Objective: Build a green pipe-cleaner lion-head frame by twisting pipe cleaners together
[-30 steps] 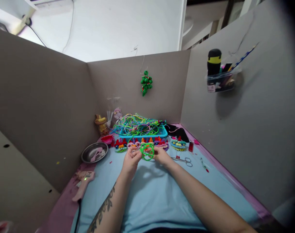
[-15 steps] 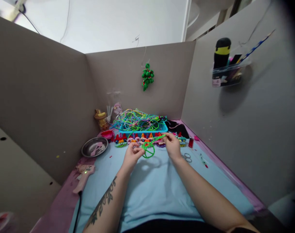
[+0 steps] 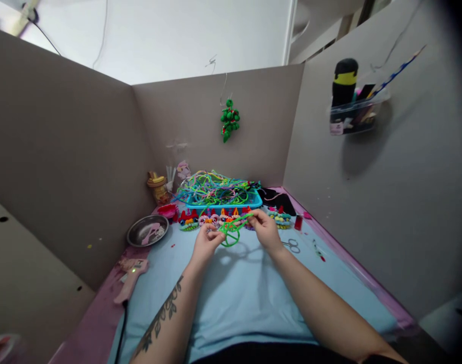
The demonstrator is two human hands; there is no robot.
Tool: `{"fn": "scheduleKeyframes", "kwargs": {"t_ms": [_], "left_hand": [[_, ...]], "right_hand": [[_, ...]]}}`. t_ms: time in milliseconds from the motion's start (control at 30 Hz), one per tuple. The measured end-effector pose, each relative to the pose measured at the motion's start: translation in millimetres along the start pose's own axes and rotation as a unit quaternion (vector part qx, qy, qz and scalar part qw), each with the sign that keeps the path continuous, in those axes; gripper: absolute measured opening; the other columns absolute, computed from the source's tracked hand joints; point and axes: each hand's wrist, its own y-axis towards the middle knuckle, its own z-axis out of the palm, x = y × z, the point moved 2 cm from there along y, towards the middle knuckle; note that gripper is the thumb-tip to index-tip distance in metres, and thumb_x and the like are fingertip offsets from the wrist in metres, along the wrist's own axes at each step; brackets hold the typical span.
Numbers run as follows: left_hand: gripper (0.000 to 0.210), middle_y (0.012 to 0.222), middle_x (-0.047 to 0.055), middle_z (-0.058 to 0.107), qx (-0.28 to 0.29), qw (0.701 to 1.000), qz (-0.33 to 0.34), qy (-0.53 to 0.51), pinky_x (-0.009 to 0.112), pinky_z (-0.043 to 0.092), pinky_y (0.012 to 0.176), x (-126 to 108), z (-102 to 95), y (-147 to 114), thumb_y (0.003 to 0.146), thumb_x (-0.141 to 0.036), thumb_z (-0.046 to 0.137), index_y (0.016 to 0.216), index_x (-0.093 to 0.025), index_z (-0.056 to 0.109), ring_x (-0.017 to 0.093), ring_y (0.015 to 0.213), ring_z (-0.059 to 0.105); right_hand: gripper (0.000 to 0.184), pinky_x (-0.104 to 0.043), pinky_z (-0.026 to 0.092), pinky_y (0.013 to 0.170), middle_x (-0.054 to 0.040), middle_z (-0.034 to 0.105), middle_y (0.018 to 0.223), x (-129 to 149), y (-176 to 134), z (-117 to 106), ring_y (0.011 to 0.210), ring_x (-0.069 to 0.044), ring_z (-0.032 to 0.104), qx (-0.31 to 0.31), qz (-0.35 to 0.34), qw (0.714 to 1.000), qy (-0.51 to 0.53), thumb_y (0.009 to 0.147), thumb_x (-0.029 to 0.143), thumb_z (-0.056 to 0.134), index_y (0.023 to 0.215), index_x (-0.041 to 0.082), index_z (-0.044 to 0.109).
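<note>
A bright green fuzzy cord [image 3: 233, 238], bent into loops, hangs between my two hands above the blue cloth. My left hand [image 3: 208, 242] pinches its looped part between thumb and fingers. On the other side, my right hand [image 3: 265, 230] grips a stretch of the same cord with closed fingertips. Just behind the hands stands a row of small colourful crafted figures [image 3: 210, 219], partly hidden by the cord and fingers. Scissors [image 3: 292, 245] lie on the cloth to the right of my right hand.
A blue tray [image 3: 256, 199] heaped with tangled coloured cords [image 3: 215, 186] stands at the back. At left are a metal bowl [image 3: 135, 236] and a pink glue gun [image 3: 131, 284] with a black cable. Grey partitions enclose three sides; a clear holder [image 3: 352, 119] hangs on the right one.
My right hand has moved a little left, closer to my left hand, and the cord's stretch between them is shorter. My left hand stays nearly in place, still pinching the loops.
</note>
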Motion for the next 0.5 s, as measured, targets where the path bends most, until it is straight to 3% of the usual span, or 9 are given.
{"fn": "scheduleKeyframes", "kwargs": {"t_ms": [300, 500], "left_hand": [[0.039, 0.062, -0.003, 0.063, 0.055, 0.998, 0.010, 0.013, 0.022, 0.040, 0.060, -1.2, 4.6, -2.9, 0.060, -0.029, 0.074, 0.080, -0.020, 0.042, 0.011, 0.057, 0.057], [0.038, 0.061, -0.004, 0.059, 0.049, 0.998, 0.028, 0.032, 0.021, 0.039, 0.055, -3.9, 6.8, -4.0, 0.060, -0.032, 0.074, 0.078, -0.019, 0.042, 0.010, 0.054, 0.055]], "right_hand": [[0.023, -0.023, 0.040, 0.051, 0.0019, 0.052, 0.058, -8.9, 1.2, 9.2, 0.052, -0.011, 0.046, 0.081, 0.051, 0.994, 0.048, 0.072, 0.041, 0.059, 0.069, 0.018, 0.058], [0.025, -0.029, 0.046, 0.066, -0.0017, 0.061, 0.078, -6.1, -5.3, 18.2, 0.070, -0.016, 0.057, 0.085, 0.055, 0.994, 0.043, 0.066, 0.039, 0.067, 0.080, 0.020, 0.058]]}}
